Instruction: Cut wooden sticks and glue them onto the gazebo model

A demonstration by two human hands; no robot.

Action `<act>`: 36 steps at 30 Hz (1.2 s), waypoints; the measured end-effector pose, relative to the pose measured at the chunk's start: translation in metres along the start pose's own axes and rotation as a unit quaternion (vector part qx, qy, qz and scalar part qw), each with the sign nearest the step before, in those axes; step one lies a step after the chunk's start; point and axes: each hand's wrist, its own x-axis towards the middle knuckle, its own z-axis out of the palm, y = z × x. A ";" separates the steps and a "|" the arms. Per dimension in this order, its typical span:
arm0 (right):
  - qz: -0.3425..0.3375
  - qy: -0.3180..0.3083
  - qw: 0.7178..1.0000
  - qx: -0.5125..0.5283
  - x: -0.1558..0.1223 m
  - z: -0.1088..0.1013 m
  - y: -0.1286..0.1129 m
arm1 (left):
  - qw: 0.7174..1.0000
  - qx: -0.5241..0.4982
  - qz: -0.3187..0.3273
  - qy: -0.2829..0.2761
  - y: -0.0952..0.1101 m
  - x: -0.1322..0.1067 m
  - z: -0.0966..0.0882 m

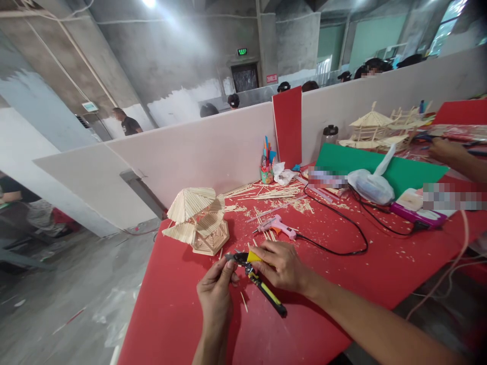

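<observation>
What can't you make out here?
In the head view:
What, if anything, the left hand pinches: hidden by its fingers.
The yellow handle's end: the right hand covers it.
Rest of the co-worker's arm: cut off by the right edge.
The red wall sign's lettering: too small.

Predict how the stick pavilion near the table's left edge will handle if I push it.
The stick pavilion seems light for its size, given its thin, gappy construction. Its jutting roof tiers could snap if pressed. The broad base probably resists tipping.
</observation>
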 end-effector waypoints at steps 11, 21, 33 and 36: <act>0.023 0.043 0.998 0.025 -0.002 0.004 0.005 | 0.998 -0.012 -0.053 -0.015 -0.001 0.003 0.003; 0.026 -0.001 0.997 0.069 -0.002 0.001 0.003 | 0.998 0.000 -0.059 -0.034 0.003 0.002 0.005; 0.039 -0.032 0.996 0.079 0.001 -0.001 0.004 | 0.998 0.049 -0.027 -0.027 0.006 0.000 0.004; 0.032 -0.022 0.997 0.063 0.001 -0.001 0.003 | 0.999 0.034 -0.020 -0.031 0.000 0.001 0.001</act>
